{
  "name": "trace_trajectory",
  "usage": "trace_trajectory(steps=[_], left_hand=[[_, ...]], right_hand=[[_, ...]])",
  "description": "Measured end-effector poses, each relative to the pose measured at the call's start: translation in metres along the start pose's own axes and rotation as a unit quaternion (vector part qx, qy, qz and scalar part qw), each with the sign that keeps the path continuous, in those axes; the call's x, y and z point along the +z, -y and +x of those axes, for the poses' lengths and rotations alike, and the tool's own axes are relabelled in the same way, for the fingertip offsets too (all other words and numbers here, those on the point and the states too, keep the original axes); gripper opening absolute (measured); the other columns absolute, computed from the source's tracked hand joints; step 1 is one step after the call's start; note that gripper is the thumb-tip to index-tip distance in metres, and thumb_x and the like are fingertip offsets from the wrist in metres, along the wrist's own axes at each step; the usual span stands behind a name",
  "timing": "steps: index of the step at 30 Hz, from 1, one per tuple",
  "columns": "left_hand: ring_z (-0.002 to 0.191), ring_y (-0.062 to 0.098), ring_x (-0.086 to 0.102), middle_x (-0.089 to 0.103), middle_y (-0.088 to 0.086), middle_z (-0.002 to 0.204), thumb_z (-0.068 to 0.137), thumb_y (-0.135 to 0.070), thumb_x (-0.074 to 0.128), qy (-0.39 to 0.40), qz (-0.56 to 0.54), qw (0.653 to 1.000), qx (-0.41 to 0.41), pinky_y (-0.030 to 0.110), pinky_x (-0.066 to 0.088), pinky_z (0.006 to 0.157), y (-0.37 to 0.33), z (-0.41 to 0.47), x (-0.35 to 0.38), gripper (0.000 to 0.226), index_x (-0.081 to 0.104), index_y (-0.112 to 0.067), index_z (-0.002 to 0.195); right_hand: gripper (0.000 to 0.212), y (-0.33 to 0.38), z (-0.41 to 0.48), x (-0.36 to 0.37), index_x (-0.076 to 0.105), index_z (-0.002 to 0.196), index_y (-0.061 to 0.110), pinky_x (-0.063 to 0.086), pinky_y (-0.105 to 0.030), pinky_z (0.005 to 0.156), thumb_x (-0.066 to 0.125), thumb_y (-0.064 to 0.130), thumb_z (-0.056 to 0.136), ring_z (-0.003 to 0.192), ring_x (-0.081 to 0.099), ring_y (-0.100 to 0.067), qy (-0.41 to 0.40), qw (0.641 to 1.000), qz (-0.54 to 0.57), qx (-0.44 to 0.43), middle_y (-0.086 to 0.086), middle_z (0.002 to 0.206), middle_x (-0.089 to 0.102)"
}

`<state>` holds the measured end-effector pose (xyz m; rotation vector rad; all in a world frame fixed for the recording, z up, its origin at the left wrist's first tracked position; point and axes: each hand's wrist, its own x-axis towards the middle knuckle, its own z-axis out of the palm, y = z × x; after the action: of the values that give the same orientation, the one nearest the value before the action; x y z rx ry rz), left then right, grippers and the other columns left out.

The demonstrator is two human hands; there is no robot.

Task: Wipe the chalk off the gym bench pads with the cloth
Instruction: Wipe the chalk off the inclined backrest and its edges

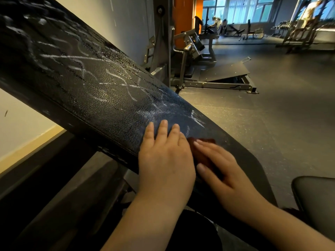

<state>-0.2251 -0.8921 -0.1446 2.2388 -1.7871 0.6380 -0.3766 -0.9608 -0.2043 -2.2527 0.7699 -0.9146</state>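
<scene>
1. One head view is all I have to work from. It looks down along a black bench pad (101, 109) that slants from the upper left of the frame to the lower right.
2. Chalk (116, 75) crosses the pad's grained surface in white scribbles and smears. It is thickest toward the upper left and thinner near the centre, and a few short strokes lie just above the fingertips, right of centre.
3. I see the left hand (164, 158) lying flat on the pad at lower centre. It is palm down with the fingers straight and slightly spread, and it holds nothing.
4. Just right of it is the right hand (223, 171), a little blurred. Its fingers are stretched out and press down on the cloth rather than curling round it, and the thumb lies along the near side.
5. The cloth (204, 143) is dark reddish-brown and sits on the pad between the two hands, mostly covered by the right fingers. A strip of it shows beyond those fingertips, close against the edge of the left hand.
6. A second dark pad (315, 200) shows at the lower right edge of the frame, apart from the first.
7. Grey gym floor (272, 127) fills the right half of the frame.
8. A metal machine (195, 51) with a sloped footplate (228, 71) stands at upper centre.
9. Windows (239, 9) line the upper right.
10. A pale wall (21, 134) shows at the left.
</scene>
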Motion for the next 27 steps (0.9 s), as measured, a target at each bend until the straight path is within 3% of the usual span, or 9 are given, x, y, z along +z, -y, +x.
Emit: trace_trajectory(steps=[3, 7, 10, 14, 16, 19, 23, 25, 27], left_hand=[[0.138, 0.027, 0.047, 0.059, 0.008, 0.14, 0.09, -0.028, 0.038, 0.001, -0.006, 1.0, 0.01, 0.051, 0.029, 0.118, -0.008, 0.0, 0.006, 0.051, 0.066, -0.009, 0.128], [0.137, 0.026, 0.049, 0.061, 0.009, 0.138, 0.089, -0.027, 0.046, -0.007, -0.015, 1.0, 0.018, 0.048, 0.033, 0.116, -0.005, -0.003, 0.008, 0.048, 0.067, -0.008, 0.127], [0.134, 0.026, 0.052, 0.063, 0.01, 0.135, 0.087, -0.026, 0.049, -0.017, -0.02, 0.999, 0.023, 0.048, 0.035, 0.115, -0.006, -0.004, 0.011, 0.047, 0.069, -0.007, 0.124], [0.133, 0.028, 0.053, 0.063, 0.011, 0.135, 0.086, -0.025, 0.05, -0.023, -0.019, 0.999, 0.031, 0.05, 0.036, 0.113, -0.004, -0.004, 0.013, 0.046, 0.069, -0.006, 0.123], [0.134, 0.028, 0.052, 0.062, 0.011, 0.137, 0.087, -0.026, 0.049, -0.017, -0.018, 0.999, 0.034, 0.051, 0.035, 0.114, -0.004, -0.004, 0.013, 0.047, 0.069, -0.006, 0.124], [0.136, 0.027, 0.05, 0.06, 0.01, 0.139, 0.088, -0.028, 0.047, -0.006, -0.013, 1.0, 0.027, 0.052, 0.033, 0.114, -0.007, -0.005, 0.01, 0.048, 0.067, -0.008, 0.126], [0.135, 0.027, 0.051, 0.061, 0.011, 0.138, 0.09, -0.027, 0.047, -0.018, -0.013, 0.999, 0.03, 0.053, 0.033, 0.114, -0.01, -0.006, 0.012, 0.047, 0.068, -0.005, 0.126], [0.136, 0.026, 0.05, 0.059, 0.011, 0.14, 0.096, -0.031, 0.041, -0.017, -0.015, 0.999, 0.037, 0.052, 0.032, 0.115, -0.009, -0.007, 0.013, 0.049, 0.066, -0.005, 0.128], [0.138, 0.024, 0.048, 0.057, 0.01, 0.142, 0.098, -0.035, 0.036, -0.005, -0.012, 0.999, 0.041, 0.05, 0.031, 0.116, -0.008, -0.008, 0.012, 0.053, 0.064, -0.005, 0.131]], right_hand=[[0.046, -0.024, 0.007, -0.016, 0.042, 0.145, 0.044, 0.021, -0.01, 0.113, 0.051, 0.033, 0.101, 0.14, 0.026, 0.014, 0.034, 0.999, -0.003, 0.013, 0.035, 0.15, 0.035], [0.051, -0.046, 0.033, -0.018, 0.035, 0.151, 0.04, 0.028, -0.03, 0.115, 0.05, 0.03, 0.103, 0.14, 0.033, -0.001, -0.027, 0.987, 0.011, 0.157, 0.022, 0.154, 0.034], [0.05, -0.027, 0.013, -0.008, 0.038, 0.143, 0.049, 0.023, -0.024, 0.119, 0.055, 0.029, 0.1, 0.135, 0.027, 0.019, -0.025, 0.996, 0.006, 0.086, 0.042, 0.143, 0.033], [0.046, -0.031, -0.002, -0.019, 0.042, 0.144, 0.044, 0.021, -0.008, 0.114, 0.053, 0.028, 0.102, 0.138, 0.025, 0.019, 0.023, 0.999, 0.013, 0.034, 0.038, 0.147, 0.036], [0.048, -0.052, 0.013, -0.027, 0.039, 0.143, 0.045, 0.024, -0.013, 0.116, 0.051, 0.022, 0.103, 0.133, 0.028, 0.021, -0.003, 0.995, 0.009, 0.096, 0.035, 0.148, 0.033], [0.049, -0.054, 0.027, -0.022, 0.037, 0.15, 0.036, 0.027, -0.023, 0.111, 0.049, 0.026, 0.103, 0.132, 0.033, 0.006, -0.049, 0.985, -0.009, 0.168, 0.024, 0.148, 0.037], [0.047, -0.024, -0.004, -0.011, 0.041, 0.143, 0.047, 0.021, -0.012, 0.115, 0.053, 0.032, 0.1, 0.136, 0.028, 0.018, -0.003, 0.999, 0.02, 0.049, 0.043, 0.143, 0.036], [0.051, -0.033, -0.012, -0.022, 0.041, 0.146, 0.042, 0.02, -0.022, 0.119, 0.052, 0.033, 0.096, 0.14, 0.029, 0.013, 0.036, 0.999, 0.025, 0.025, 0.041, 0.146, 0.037], [0.045, -0.06, -0.003, -0.032, 0.04, 0.143, 0.046, 0.023, -0.028, 0.119, 0.049, 0.033, 0.101, 0.133, 0.036, 0.016, 0.028, 0.997, 0.009, 0.069, 0.045, 0.14, 0.039]])
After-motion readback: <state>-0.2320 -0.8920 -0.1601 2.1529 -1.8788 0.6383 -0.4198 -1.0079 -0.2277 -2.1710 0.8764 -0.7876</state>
